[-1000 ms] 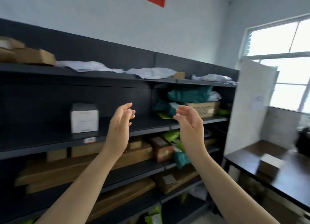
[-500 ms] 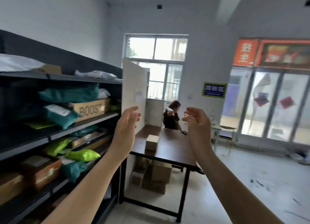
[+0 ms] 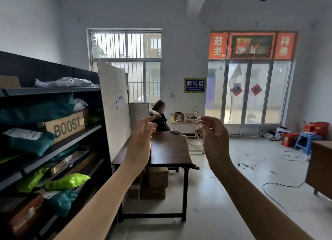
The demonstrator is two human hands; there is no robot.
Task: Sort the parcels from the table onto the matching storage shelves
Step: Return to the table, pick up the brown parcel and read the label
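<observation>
Both my hands are raised in front of me, palms facing each other, holding nothing. My left hand (image 3: 142, 142) hangs over the near left part of the dark wooden table (image 3: 168, 151); my right hand (image 3: 212, 137) is to the table's right. The fingers of both are apart and slightly curled. The black storage shelves (image 3: 59, 146) run along the left, holding teal bags (image 3: 27, 140), green bags (image 3: 68, 181), grey bags and a BOOST carton (image 3: 66, 126). My left hand hides part of the tabletop; a small dark object (image 3: 175, 132) lies at its far end.
A white board (image 3: 115, 104) stands between shelves and table. Cardboard boxes (image 3: 154, 182) are stacked under the table. A person sits behind the table's far end. A cable (image 3: 274, 191) trails over the floor at right, beside a wooden cabinet (image 3: 319, 167) and a blue stool (image 3: 305, 142).
My view has swung right from the shelves to the table and room. Both hands stay raised, empty and apart. The small carton seen on the table earlier is now behind my left hand.
</observation>
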